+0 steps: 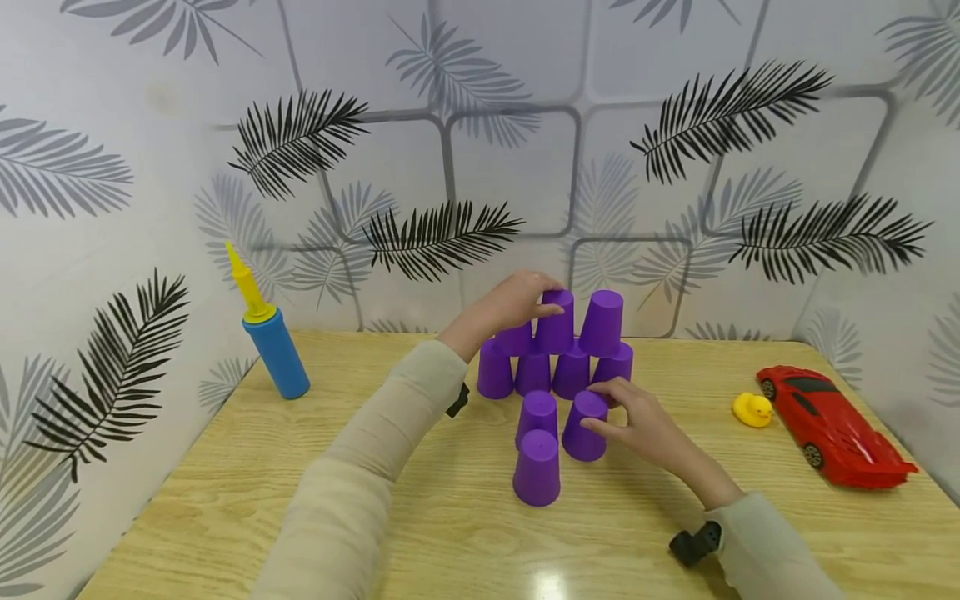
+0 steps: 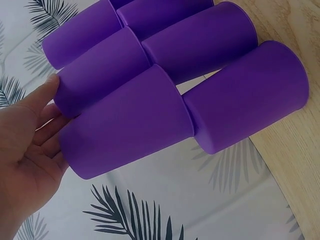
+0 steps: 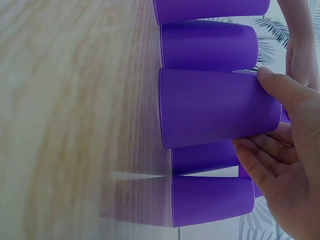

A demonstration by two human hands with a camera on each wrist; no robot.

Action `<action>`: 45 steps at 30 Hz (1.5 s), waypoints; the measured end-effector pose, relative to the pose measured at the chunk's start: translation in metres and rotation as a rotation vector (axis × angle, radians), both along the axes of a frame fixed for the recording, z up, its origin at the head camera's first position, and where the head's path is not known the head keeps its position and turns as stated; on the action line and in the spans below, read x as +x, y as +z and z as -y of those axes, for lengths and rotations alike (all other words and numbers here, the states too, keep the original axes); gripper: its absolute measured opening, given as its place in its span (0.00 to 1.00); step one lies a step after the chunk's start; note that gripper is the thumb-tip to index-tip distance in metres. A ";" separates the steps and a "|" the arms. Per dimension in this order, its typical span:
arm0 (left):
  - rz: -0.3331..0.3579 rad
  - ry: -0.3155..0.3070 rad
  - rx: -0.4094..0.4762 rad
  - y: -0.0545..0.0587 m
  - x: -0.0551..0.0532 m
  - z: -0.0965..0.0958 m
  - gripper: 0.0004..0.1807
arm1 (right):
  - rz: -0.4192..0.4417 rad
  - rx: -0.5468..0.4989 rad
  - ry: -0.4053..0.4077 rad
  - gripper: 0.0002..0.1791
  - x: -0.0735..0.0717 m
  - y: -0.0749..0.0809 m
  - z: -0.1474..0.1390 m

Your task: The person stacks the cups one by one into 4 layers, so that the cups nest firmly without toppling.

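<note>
Upside-down purple cups form a two-level wall: a lower row of several cups [image 1: 495, 372] with three cups on top. My left hand [image 1: 519, 302] holds the middle upper cup [image 1: 555, 327] near its base. In the left wrist view, the thumb lies on that cup [image 2: 102, 70] and the fingers pass behind the left upper cup [image 2: 127, 125]. Nearer to me, my right hand [image 1: 637, 421] grips another inverted cup [image 1: 585, 429] between thumb and fingers; its rim is at or very near the tabletop. Two loose cups [image 1: 538, 471] stand to its left, one before the other.
On the wooden table [image 1: 450, 533], a blue and yellow hand pump [image 1: 277, 350] stands at the left. A yellow rubber duck [image 1: 752, 410] and a red toy car [image 1: 836, 429] sit at the right. A leaf-patterned wall [image 1: 510, 175] rises behind the cups.
</note>
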State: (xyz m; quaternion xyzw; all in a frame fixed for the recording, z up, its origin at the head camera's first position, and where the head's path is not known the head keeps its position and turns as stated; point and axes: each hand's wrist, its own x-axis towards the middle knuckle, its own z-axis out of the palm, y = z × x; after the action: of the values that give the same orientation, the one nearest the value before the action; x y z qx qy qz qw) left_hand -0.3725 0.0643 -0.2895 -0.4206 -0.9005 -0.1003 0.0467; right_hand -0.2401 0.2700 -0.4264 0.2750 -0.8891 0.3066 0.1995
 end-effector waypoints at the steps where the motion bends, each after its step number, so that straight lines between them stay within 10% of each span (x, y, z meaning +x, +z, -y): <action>1: 0.008 0.009 0.006 0.000 0.000 0.001 0.26 | 0.003 0.000 0.001 0.20 0.000 0.000 0.001; 9: -0.039 -0.011 0.212 -0.007 0.014 0.020 0.33 | 0.034 0.010 -0.002 0.19 0.007 0.008 -0.003; 21: -0.039 -0.120 0.540 -0.049 0.080 0.062 0.24 | -0.051 -0.029 -0.167 0.21 0.014 0.025 -0.047; 28: 0.099 -0.136 0.476 -0.074 0.112 0.075 0.17 | -0.180 -0.296 -0.262 0.24 0.008 0.047 -0.053; 35: 0.213 -0.120 0.336 -0.088 0.127 0.076 0.21 | -0.115 -0.750 -0.257 0.21 -0.003 0.071 -0.042; 40: 0.142 -0.170 0.319 -0.096 0.129 0.073 0.21 | -0.049 -0.995 -0.266 0.19 -0.022 0.083 -0.035; 45: 0.113 -0.194 0.290 -0.099 0.133 0.073 0.20 | -0.028 -1.000 -0.250 0.21 -0.041 0.095 -0.027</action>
State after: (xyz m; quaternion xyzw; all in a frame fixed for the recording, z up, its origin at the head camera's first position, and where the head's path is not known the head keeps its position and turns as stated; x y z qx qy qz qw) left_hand -0.2395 -0.0083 -0.3890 -0.4882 -0.8329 -0.2565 0.0463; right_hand -0.2809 0.2972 -0.3312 0.0418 -0.6573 0.6642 0.3536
